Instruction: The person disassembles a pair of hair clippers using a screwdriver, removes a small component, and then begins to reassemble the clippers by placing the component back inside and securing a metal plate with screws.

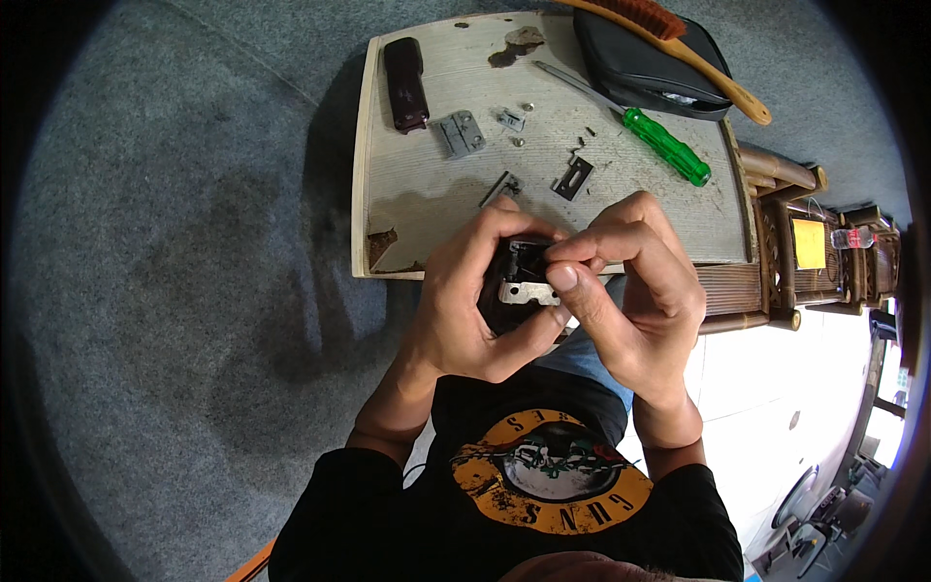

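Note:
My left hand point(464, 291) is wrapped round the black body of what looks like a hair clipper point(519, 254), its opened end facing up. A pale, metal-like strip with dark holes point(529, 293) lies across that end. Thumb and forefinger of my right hand point(645, 301) are pinched together at the opening's right edge; whatever is between them is too small or hidden to make out. Just beyond my hands on the table are a slotted black plate point(573, 179), a metal blade block point(462, 134), a smaller metal part point(510, 119) and a dark maroon cover point(405, 85).
The wooden table point(427, 209) has a chipped near-left corner. A green-handled screwdriver point(667, 145) lies on its right side. Behind it sits a black zip case point(630, 63) with a wooden-handled brush point(722, 78) across it. Bamboo furniture point(727, 291) stands to the right.

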{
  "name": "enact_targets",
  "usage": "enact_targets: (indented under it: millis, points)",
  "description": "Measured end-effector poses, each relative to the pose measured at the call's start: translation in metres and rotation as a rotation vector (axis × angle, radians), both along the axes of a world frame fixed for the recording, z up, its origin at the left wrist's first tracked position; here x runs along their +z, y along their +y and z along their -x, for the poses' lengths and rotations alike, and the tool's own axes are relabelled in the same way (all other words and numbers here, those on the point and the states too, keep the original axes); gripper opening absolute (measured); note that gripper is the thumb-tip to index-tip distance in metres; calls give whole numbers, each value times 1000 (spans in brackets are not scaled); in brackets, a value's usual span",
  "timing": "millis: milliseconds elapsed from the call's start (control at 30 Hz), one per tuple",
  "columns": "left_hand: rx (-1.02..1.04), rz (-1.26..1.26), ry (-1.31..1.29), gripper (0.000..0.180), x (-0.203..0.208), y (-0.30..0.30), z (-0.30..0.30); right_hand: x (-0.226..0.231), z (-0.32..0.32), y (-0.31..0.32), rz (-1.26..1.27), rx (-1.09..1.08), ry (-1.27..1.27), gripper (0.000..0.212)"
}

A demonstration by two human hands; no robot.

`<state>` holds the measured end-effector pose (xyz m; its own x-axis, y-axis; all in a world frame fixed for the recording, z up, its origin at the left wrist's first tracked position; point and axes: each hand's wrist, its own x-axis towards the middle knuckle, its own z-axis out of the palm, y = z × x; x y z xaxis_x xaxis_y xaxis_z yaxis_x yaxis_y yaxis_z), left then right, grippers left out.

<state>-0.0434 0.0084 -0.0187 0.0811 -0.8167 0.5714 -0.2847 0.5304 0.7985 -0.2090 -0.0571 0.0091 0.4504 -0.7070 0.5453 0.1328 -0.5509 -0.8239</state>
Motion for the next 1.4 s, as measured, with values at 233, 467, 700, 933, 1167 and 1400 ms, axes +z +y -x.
enact_targets:
  millis: [233,467,700,933,1167,1400]
  points:
    - [-1,-31,63,47,-2,1,5,3,0,1,15,-9,22,13]
    - [83,57,-132,47,-1,-2,-1,4,8,-6,322,-94,99,17]
    - [104,27,-126,47,1,-5,1,7,9,-10,484,-135,140,22]
    - [102,41,-145,47,0,-8,-1,8,10,-11,609,-184,186,26]
    - [102,47,-168,47,2,-8,-2,5,13,-8,638,-171,198,26]
    - [101,64,-172,46,1,-10,0,-2,14,-5,426,-104,71,22]
